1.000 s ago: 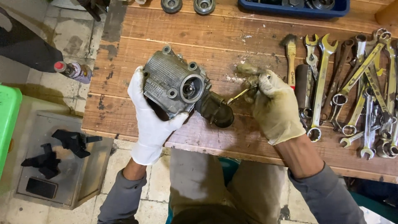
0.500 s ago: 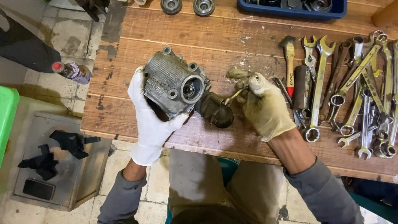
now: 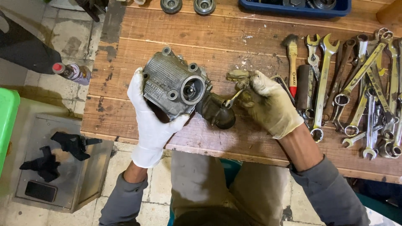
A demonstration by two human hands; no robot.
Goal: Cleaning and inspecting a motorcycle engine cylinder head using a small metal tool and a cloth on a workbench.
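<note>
My left hand (image 3: pixel 147 115), in a white glove, grips a grey metal housing (image 3: pixel 171 83) with a round bore and several bolt bosses, holding it tilted over the wooden workbench (image 3: pixel 201 42). A dark, greasy cylindrical part (image 3: pixel 217 112) sticks out of the housing's right side. My right hand (image 3: pixel 268 102), in a dirty yellowish glove, holds a small wrench (image 3: pixel 231 100) whose end sits against that dark part.
Several wrenches and spanners (image 3: pixel 356 92) and a small brush (image 3: pixel 292 62) lie at the bench's right. A blue tray (image 3: pixel 293 7) and two round bearings (image 3: pixel 187 6) are at the back. On the left stand a spray can (image 3: pixel 71 72), a grey metal box (image 3: pixel 54 167) and a green bin (image 3: pixel 6 125).
My right hand with the small wrench has shifted slightly left and up, closer to the dark part. My left hand keeps the housing nearly still.
</note>
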